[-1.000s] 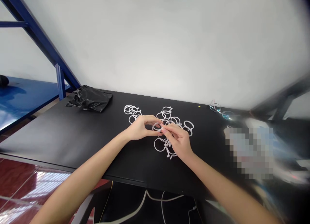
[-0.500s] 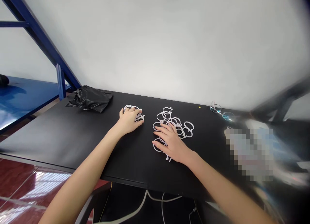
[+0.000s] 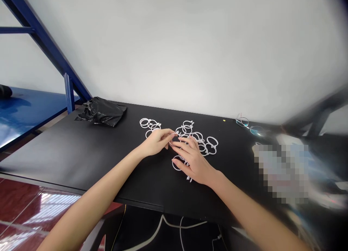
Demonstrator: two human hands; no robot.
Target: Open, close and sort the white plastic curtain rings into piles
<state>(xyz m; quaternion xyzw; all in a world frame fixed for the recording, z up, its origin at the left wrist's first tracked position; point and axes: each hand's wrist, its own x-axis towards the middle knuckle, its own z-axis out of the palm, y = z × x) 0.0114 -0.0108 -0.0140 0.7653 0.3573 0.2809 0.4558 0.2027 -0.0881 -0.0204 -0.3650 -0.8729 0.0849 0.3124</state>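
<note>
My left hand [image 3: 159, 141] reaches the left side of the main pile of white plastic rings [image 3: 212, 141], thumb and fingers pinching the edge of one white ring [image 3: 172, 134]. Small knobs or clasps show on several of the rings. Over the pile lies my right hand [image 3: 194, 158], its fingers stretched out and apart, covering part of the rings. A smaller group of white rings [image 3: 144, 123] sits just behind my left hand, which partly hides it.
A crumpled black plastic bag [image 3: 104, 111] rests at the back left of the black table [image 3: 81, 149]. Eyeglasses [image 3: 241, 121] lie at the back right, near a blurred clear packet [image 3: 280, 171]. Cables [image 3: 154, 233] hang below the front edge. A blue metal frame [image 3: 51, 48] stands left.
My left hand has moved right and toward me, from the smaller ring group to the main pile, and has pinched a ring. The right hand has hardly moved.
</note>
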